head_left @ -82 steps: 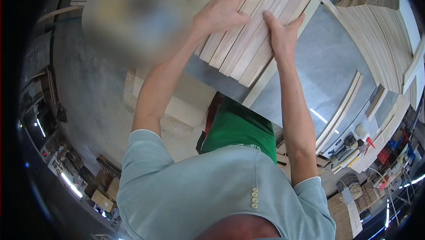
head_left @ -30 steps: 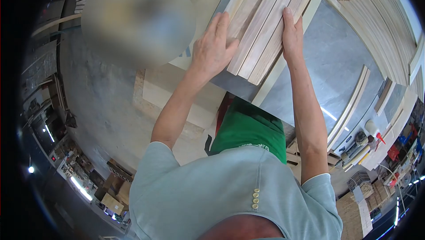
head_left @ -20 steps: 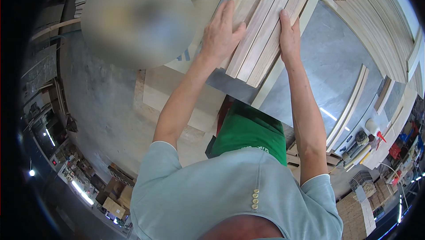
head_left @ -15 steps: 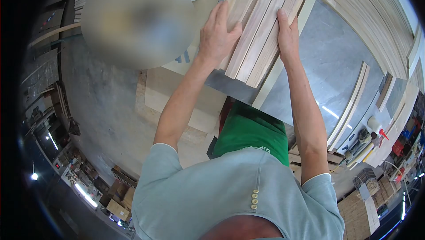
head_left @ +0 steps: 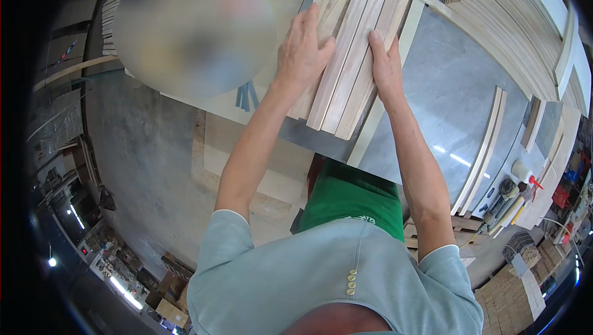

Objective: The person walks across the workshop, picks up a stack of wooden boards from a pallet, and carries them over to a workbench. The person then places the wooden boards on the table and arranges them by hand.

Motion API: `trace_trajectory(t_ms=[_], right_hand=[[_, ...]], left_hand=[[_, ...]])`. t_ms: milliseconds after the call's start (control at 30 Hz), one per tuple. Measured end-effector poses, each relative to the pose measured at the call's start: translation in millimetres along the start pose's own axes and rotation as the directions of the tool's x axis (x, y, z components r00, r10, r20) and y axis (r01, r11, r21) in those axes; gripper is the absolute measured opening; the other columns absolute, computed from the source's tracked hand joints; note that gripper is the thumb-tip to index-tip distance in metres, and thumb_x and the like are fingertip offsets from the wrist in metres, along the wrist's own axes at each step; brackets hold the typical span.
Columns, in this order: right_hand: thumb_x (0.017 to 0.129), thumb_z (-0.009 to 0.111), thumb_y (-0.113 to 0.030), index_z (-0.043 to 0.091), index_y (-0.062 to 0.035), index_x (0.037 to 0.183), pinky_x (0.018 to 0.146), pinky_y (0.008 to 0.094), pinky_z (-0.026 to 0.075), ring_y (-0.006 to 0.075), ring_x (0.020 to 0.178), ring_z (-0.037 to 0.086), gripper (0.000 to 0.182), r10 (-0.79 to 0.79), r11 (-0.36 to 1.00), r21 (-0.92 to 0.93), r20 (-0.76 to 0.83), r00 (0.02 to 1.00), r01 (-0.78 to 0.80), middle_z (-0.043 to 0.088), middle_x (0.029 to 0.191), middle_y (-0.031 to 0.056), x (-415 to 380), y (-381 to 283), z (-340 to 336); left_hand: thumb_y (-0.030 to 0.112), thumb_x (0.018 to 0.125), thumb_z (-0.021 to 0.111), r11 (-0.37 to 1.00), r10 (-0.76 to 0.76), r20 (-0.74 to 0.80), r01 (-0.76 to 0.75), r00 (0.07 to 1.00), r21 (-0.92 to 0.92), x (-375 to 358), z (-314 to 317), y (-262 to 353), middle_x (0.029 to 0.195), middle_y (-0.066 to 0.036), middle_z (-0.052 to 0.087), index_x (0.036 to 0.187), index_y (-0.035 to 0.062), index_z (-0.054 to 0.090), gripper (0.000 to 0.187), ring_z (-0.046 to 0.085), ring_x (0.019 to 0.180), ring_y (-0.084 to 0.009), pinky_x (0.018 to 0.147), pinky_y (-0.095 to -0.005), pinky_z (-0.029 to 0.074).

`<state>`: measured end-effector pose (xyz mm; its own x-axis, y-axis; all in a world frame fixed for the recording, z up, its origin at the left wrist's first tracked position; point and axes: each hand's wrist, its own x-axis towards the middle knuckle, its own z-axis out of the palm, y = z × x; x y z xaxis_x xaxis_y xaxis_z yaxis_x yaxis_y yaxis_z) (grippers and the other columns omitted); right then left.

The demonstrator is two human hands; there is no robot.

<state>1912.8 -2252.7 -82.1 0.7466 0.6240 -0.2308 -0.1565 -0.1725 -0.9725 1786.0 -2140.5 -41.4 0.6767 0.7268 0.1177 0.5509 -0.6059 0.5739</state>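
Several pale wooden strips [head_left: 353, 57] lie side by side at the upper middle of the head view, their near ends slightly uneven. My left hand [head_left: 301, 50] rests along their left side, thumb over the top and fingers stretched up the edge. On the right side my right hand [head_left: 386, 66] grips the outer strip, thumb on top and fingers down its far edge, partly hidden. Under the strips is a dark grey surface [head_left: 321, 139]. A long pale batten [head_left: 367, 131] runs along their right, apart from them.
A grey tabletop [head_left: 441, 100] extends right, with two thin strips [head_left: 480, 149] on it. Stacked curved wood pieces [head_left: 506, 35] stand at the upper right. A white glue bottle [head_left: 522, 170] with a red tip lies beside tools. A blurred oval hides the upper left, above blue strips [head_left: 247, 97].
The strips' near ends sit a little lower and further left in view. My right hand has shifted left and down, closer to my left hand. The upper glue bottle is no longer visible.
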Motion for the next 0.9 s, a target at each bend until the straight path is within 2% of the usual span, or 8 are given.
trace_trajectory(t_ms=[200, 300, 400, 600, 700, 733, 800, 900], right_hand=[[0.087, 0.056, -0.038, 0.033, 0.0058, 0.133, 0.097, 0.0356, 0.039, 0.0296, 0.114, 0.052, 0.068, 0.005, 1.0, 0.009, -0.011, 1.0, -0.005, 0.051, 0.124, 0.0234, -1.8, -5.8, -0.6], [0.087, 0.056, -0.038, 0.034, 0.0063, 0.132, 0.097, 0.0357, 0.039, 0.0297, 0.113, 0.052, 0.066, -0.002, 1.0, 0.023, -0.012, 1.0, 0.003, 0.052, 0.122, 0.0233, -2.2, -5.4, -0.7], [0.087, 0.056, -0.037, 0.035, 0.0069, 0.13, 0.097, 0.036, 0.039, 0.0299, 0.113, 0.052, 0.065, -0.025, 0.999, 0.028, -0.012, 1.0, 0.026, 0.052, 0.121, 0.0233, 0.0, -2.1, -1.4], [0.087, 0.056, -0.037, 0.033, 0.0074, 0.131, 0.099, 0.0355, 0.036, 0.0299, 0.117, 0.048, 0.067, -0.012, 0.998, 0.059, 0.014, 1.0, 0.011, 0.048, 0.125, 0.0238, 0.2, -2.1, -0.9], [0.09, 0.05, -0.045, 0.023, 0.0076, 0.138, 0.106, 0.0342, 0.029, 0.0307, 0.128, 0.037, 0.077, 0.044, 0.995, 0.082, 0.066, 0.997, -0.05, 0.036, 0.138, 0.0255, 2.6, 1.3, -6.6], [0.091, 0.047, -0.048, 0.018, 0.0076, 0.14, 0.108, 0.0338, 0.025, 0.0307, 0.132, 0.032, 0.08, 0.075, 0.992, 0.1, 0.053, 0.996, -0.08, 0.03, 0.142, 0.0257, 3.1, 12.6, -9.2], [0.092, 0.043, -0.051, 0.013, 0.0078, 0.142, 0.11, 0.0334, 0.021, 0.031, 0.136, 0.025, 0.083, 0.095, 0.988, 0.115, 0.03, 0.995, -0.098, 0.023, 0.146, 0.026, 6.7, 15.8, -13.4], [0.092, 0.04, -0.052, 0.011, 0.0088, 0.142, 0.111, 0.0338, 0.017, 0.0321, 0.138, 0.021, 0.084, 0.074, 0.992, 0.103, 0.0, 0.997, -0.074, 0.02, 0.147, 0.0263, 6.1, 10.8, -5.8]], left_hand=[[0.025, 0.077, 0.061, 0.997, -0.073, -0.04, 0.074, 0.996, 0.026, 17.5, 11.1, 1.3, 0.122, -0.023, 0.05, 0.135, 0.0003, 0.037, 0.068, 0.052, 0.11, -0.037, 0.091, -0.0434, 0.044], [0.022, 0.074, 0.062, 0.996, -0.052, -0.064, 0.056, 0.997, 0.066, 17.9, 12.0, 1.4, 0.118, -0.024, 0.05, 0.13, -0.002, 0.038, 0.066, 0.055, 0.103, -0.039, 0.085, -0.0458, 0.047], [0.021, 0.074, 0.062, 0.996, -0.063, -0.064, 0.067, 0.996, 0.066, 18.0, 11.8, 1.4, 0.118, -0.024, 0.051, 0.13, -0.0025, 0.038, 0.065, 0.055, 0.103, -0.0389, 0.085, -0.0459, 0.047], [0.027, 0.081, 0.062, 1.0, -0.017, 0.013, 0.018, 1.0, -0.011, 14.9, 7.5, -0.4, 0.126, -0.025, 0.048, 0.135, -0.0034, 0.035, 0.068, 0.05, 0.115, -0.0358, 0.095, -0.0412, 0.041], [0.03, 0.087, 0.059, 0.985, -0.066, 0.059, 0.075, 0.996, -0.158, 18.9, -1.6, -5.8, 0.134, -0.022, 0.044, 0.137, -0.0054, 0.032, 0.068, 0.048, 0.12, -0.0293, 0.099, -0.0373, 0.038], [0.031, 0.088, 0.058, 0.923, -0.133, 0.146, 0.176, 0.98, -0.341, 20.1, -2.8, -15.9, 0.134, -0.021, 0.044, 0.138, -0.0049, 0.03, 0.067, 0.048, 0.121, -0.0276, 0.1, -0.0361, 0.037], [0.031, 0.091, 0.055, 0.679, -0.199, 0.35, 0.386, 0.915, -0.624, 21.8, 0.2, -40.9, 0.134, -0.018, 0.044, 0.139, -0.0039, 0.028, 0.066, 0.046, 0.122, -0.0242, 0.102, -0.0339, 0.034], [0.033, 0.095, 0.05, 0.576, -0.151, 0.507, 0.492, 0.849, -0.653, 12.2, 0.4, -48.0, 0.134, -0.014, 0.044, 0.141, -0.0034, 0.026, 0.064, 0.044, 0.123, -0.0201, 0.104, -0.031, 0.032]])
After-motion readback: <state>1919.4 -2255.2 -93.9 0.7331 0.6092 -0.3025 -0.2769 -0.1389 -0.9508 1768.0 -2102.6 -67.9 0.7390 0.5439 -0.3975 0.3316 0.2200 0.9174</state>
